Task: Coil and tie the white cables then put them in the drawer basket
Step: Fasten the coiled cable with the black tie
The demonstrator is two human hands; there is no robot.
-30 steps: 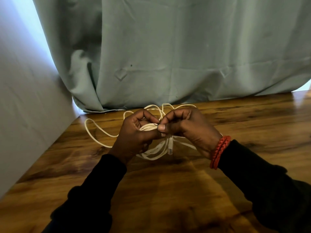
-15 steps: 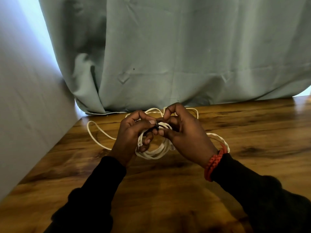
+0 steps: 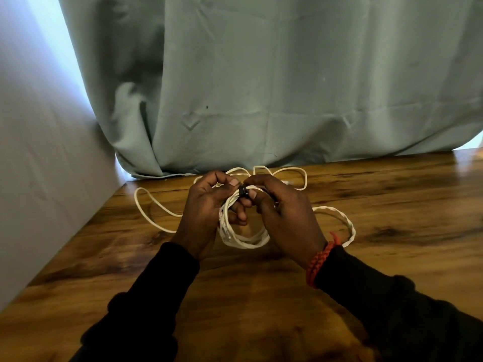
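The coiled white cable (image 3: 244, 237) hangs as a bundle of loops between the two hands, just above the wooden table (image 3: 392, 205), its lower curve drooping below the fingers and close to the tabletop. A small black tie (image 3: 243, 192) wraps the top of the bundle, right where the fingertips meet. The left hand (image 3: 209, 212) curls round the left side of the coil, thumb and forefinger pinching the strands beside the tie, the other fingers tucked under the loops. The right hand (image 3: 285, 212) closes on the bundle from the other side, its thumb and fingertips pinching at the tie. More white cable lies loose on the table: one long loop (image 3: 146, 205) trails out to the left, several loops (image 3: 290, 171) spread behind the hands near the curtain, and a twisted length (image 3: 345, 223) curves round by the right wrist, which wears a red braided bracelet (image 3: 322, 259). Both sleeves are black. A pale green curtain (image 3: 261, 87) hangs behind the table, and a grey wall (image 3: 39, 165) stands at its left edge.
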